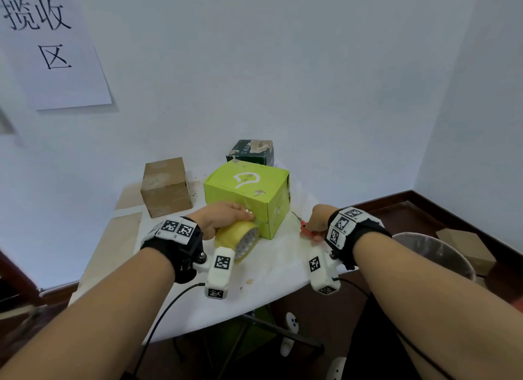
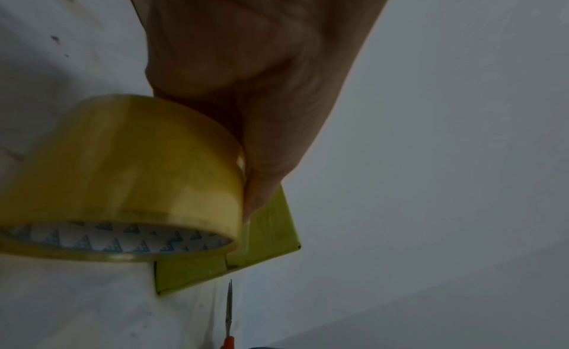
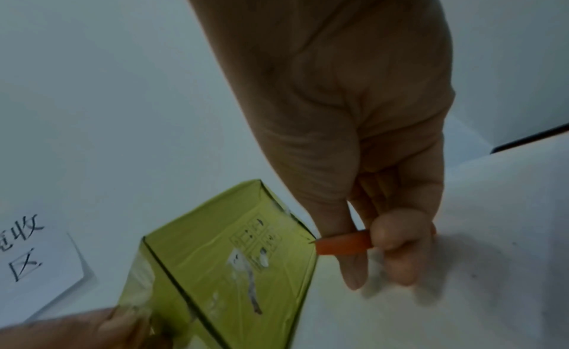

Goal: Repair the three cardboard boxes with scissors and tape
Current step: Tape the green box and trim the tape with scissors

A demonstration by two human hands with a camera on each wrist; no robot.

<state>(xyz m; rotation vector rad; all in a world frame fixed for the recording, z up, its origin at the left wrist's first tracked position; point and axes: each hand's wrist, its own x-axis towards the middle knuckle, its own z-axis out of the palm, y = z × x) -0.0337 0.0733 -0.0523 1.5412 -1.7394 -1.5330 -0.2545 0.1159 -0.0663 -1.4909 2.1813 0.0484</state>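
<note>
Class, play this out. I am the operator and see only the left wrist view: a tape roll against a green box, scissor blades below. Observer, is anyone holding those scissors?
Observer: Yes, the right hand has its fingers curled round the orange handle of the scissors.
Operator: Any other boxes?
Observer: A brown box stands left of the green box.
Operator: Only those two?
Observer: A dark green box sits behind it.

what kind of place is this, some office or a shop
Probably a parcel drop-off corner in a plain room: a wall sign reading 揽收区 (collection area), cardboard boxes such as the brown box, and a tape roll on a small table.
</note>
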